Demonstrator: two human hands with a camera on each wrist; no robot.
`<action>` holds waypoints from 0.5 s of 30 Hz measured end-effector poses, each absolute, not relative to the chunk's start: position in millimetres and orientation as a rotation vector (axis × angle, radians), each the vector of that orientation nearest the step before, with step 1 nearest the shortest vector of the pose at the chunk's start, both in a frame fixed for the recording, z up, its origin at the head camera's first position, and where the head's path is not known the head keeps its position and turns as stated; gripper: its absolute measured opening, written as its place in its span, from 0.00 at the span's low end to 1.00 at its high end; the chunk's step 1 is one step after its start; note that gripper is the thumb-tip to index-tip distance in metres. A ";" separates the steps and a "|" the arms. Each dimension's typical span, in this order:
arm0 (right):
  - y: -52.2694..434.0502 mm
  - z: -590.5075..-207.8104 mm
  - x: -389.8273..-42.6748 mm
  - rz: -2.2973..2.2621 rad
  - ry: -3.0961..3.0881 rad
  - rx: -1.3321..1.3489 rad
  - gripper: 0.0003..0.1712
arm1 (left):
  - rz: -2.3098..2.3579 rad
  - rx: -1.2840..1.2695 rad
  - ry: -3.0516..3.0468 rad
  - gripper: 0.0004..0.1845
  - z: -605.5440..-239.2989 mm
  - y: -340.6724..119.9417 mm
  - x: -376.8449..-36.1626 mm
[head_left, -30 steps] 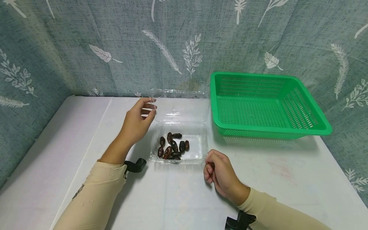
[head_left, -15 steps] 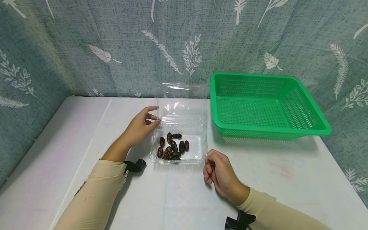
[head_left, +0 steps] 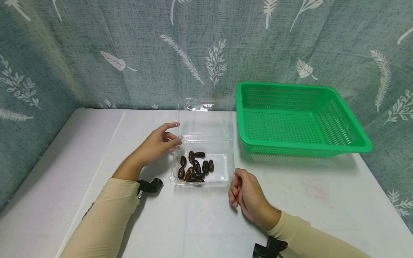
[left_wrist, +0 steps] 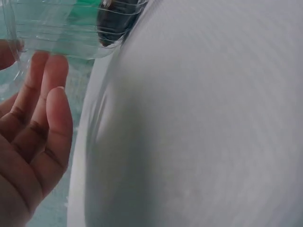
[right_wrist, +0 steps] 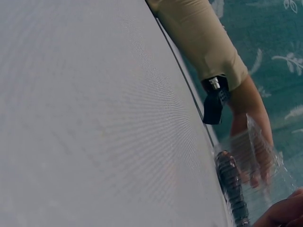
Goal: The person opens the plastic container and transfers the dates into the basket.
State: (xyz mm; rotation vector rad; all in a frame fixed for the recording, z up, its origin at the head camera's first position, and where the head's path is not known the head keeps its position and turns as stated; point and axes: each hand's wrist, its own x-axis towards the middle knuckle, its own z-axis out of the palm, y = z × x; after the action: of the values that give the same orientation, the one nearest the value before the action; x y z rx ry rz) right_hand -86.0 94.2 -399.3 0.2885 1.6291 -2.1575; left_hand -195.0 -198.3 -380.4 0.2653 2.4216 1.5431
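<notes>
A clear plastic clamshell box [head_left: 221, 179] stands on the table with its lid [head_left: 205, 125] tipped back. Several dark brown dates [head_left: 196, 166] lie in its base, mostly towards the left. My left hand [head_left: 156, 143] is at the box's left side by the hinge, index finger reaching along the lid's edge and thumb lower down. In the left wrist view its fingers [left_wrist: 57, 113] are extended, with tips right at the plastic. My right hand [head_left: 250, 197] has curled fingers and pinches the front right corner of the box. One date [left_wrist: 117, 23] shows through the plastic wall.
A green perforated plastic basket [head_left: 304, 149] sits at the back right, beside the box. White cloth covers the table [head_left: 200, 222]. A grey-green leaf-patterned curtain [head_left: 138, 46] rises behind the table and down both sides.
My left hand has slid from the lid's upper left edge down towards the hinge. The lid has risen and tipped back slightly again. My right hand has stayed at the corner.
</notes>
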 end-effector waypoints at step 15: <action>95.6 -399.7 -87.3 -2.145 1.621 0.280 0.23 | 1.506 0.239 2.296 0.32 -390.7 -203.9 -194.5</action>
State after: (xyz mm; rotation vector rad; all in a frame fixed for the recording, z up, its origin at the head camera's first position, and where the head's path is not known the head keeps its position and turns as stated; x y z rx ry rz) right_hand -87.3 95.6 -399.7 0.2804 1.6215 -2.1446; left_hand -194.5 -203.9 -390.7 0.2390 2.2963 1.5059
